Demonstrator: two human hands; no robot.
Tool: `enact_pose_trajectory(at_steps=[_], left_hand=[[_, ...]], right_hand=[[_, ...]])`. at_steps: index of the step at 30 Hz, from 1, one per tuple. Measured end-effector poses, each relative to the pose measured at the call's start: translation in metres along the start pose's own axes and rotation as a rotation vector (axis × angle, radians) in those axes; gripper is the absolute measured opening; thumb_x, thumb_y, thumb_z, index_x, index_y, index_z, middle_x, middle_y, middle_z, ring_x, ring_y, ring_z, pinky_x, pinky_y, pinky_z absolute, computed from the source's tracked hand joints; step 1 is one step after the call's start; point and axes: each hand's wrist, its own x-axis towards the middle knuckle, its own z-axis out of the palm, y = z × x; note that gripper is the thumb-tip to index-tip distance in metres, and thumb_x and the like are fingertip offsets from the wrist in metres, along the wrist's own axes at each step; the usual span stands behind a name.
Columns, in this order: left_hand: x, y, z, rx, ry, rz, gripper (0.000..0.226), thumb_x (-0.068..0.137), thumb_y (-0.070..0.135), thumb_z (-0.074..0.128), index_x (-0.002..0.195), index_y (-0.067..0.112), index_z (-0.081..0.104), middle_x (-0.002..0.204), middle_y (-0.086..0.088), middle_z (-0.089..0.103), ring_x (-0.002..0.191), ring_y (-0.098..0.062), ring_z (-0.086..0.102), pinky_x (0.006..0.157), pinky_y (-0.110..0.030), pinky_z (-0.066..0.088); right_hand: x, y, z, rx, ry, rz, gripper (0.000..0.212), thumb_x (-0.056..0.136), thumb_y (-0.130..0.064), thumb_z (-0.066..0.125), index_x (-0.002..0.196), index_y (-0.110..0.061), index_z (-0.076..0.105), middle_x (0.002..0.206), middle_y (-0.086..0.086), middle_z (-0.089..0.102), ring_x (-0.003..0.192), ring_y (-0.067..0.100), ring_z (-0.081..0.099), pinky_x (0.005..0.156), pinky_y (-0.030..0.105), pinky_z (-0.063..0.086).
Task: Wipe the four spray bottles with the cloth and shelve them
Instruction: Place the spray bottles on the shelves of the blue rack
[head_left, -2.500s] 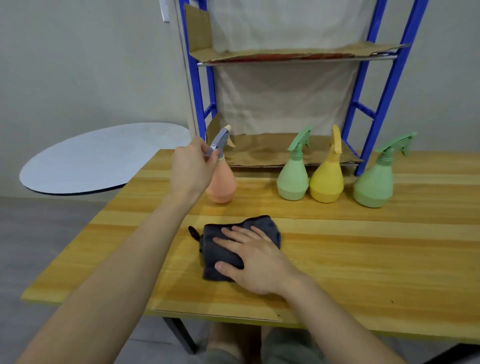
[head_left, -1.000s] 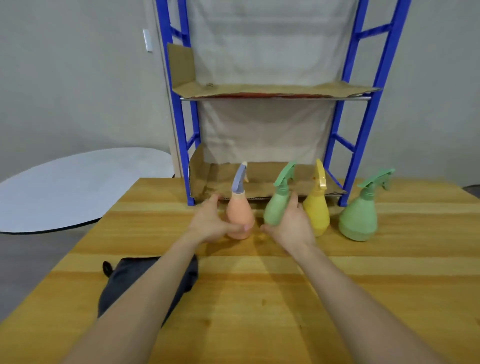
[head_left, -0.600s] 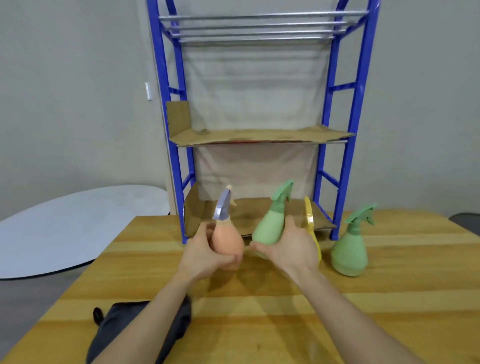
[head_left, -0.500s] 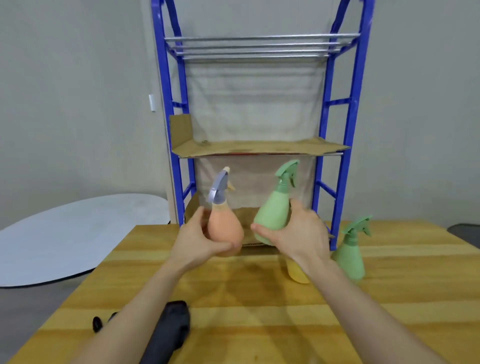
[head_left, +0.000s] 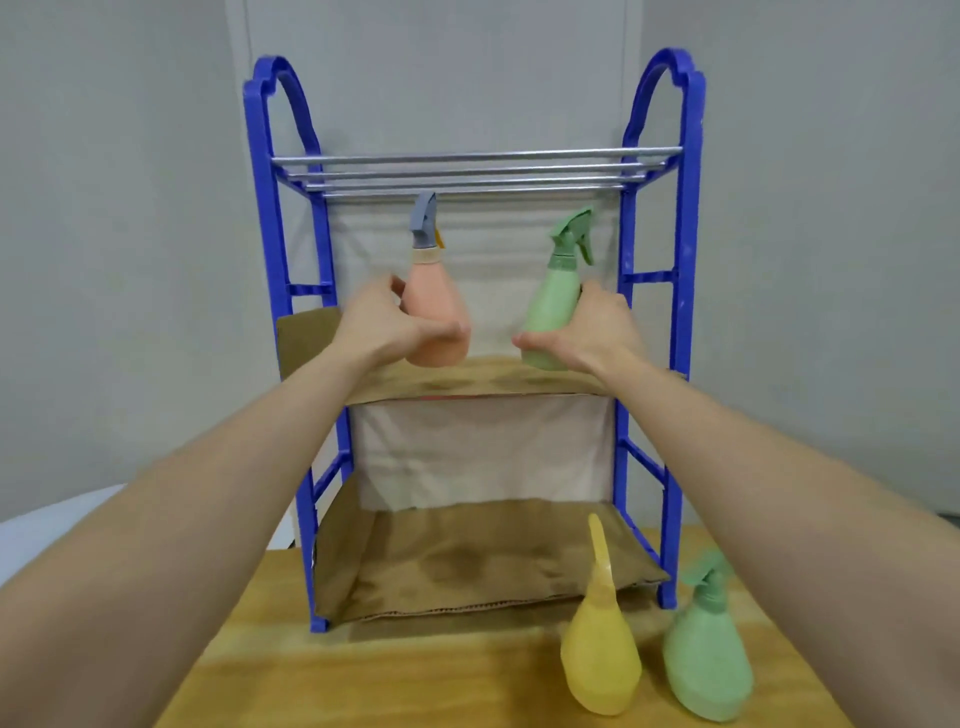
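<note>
Head view, single frame. Both arms reach forward to a blue rack (head_left: 266, 234) standing at the far side of a wooden table (head_left: 415, 686).

The left hand (head_left: 387, 325) grips the orange spray bottle (head_left: 435, 317) round its fat lower body, thumb across the front and fingers behind. This bottle has a grey trigger head and is roughly upright.

The right hand (head_left: 589, 332) grips the light green spray bottle (head_left: 553, 304) low on its body, thumb at the base. This bottle is tilted, head leaning to the right.

Both bottles are at the level of the middle shelf (head_left: 467, 384), which is lined with cardboard. Their bases are right at the cardboard surface. Cannot tell whether they touch it or hang just above. The orange one is on the left half of the shelf, the green one on the right half, well apart.

The top shelf (head_left: 467, 169) is bare metal bars, just above the spray heads. The bottom shelf (head_left: 467, 561) is also cardboard-lined.

The yellow spray bottle (head_left: 600, 660) and the darker green spray bottle (head_left: 707, 670) stand on the table in front of the rack's right leg, just beside each other, with the yellow one on the left.

A pale fabric sheet (head_left: 483, 452) hangs behind the rack. There is a grey wall (head_left: 119, 208) beyond.
</note>
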Motion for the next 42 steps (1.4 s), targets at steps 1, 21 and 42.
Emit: enact_pose_trajectory(at_steps=[1, 21, 42], left_hand=[[0.012, -0.005, 0.008, 0.018, 0.003, -0.02, 0.088, 0.071, 0.053, 0.097, 0.138, 0.015, 0.055, 0.121, -0.002, 0.065, 0.111, -0.027, 0.067, 0.094, -0.044, 0.059], [-0.095, -0.024, 0.018, 0.038, 0.062, 0.142, 0.053, 0.091, 0.037, 0.086, 0.137, 0.022, 0.065, 0.123, 0.005, 0.072, 0.102, -0.013, 0.073, 0.089, -0.031, 0.059], [-0.257, -0.086, 0.249, -0.04, -0.394, -0.176, 0.102, 0.058, 0.06, 0.1, 0.145, 0.029, 0.056, 0.129, 0.013, 0.067, 0.126, -0.018, 0.062, 0.099, -0.033, 0.054]], right_hand=[[0.009, 0.003, 0.008, -0.01, -0.005, 0.003, 0.098, 0.06, -0.068, 0.094, 0.132, -0.015, 0.055, 0.115, 0.004, 0.062, 0.114, 0.032, 0.066, 0.089, 0.047, 0.06], [-0.14, 0.102, -0.054, 0.109, 0.001, -0.067, 0.02, 0.096, -0.044, 0.076, 0.103, -0.025, 0.076, 0.093, -0.012, 0.077, 0.086, 0.007, 0.072, 0.079, 0.027, 0.058], [-0.249, 0.248, 0.054, -0.04, -0.273, 0.441, 0.087, 0.06, -0.058, 0.092, 0.129, -0.029, 0.046, 0.113, 0.001, 0.067, 0.105, 0.029, 0.067, 0.086, 0.044, 0.06]])
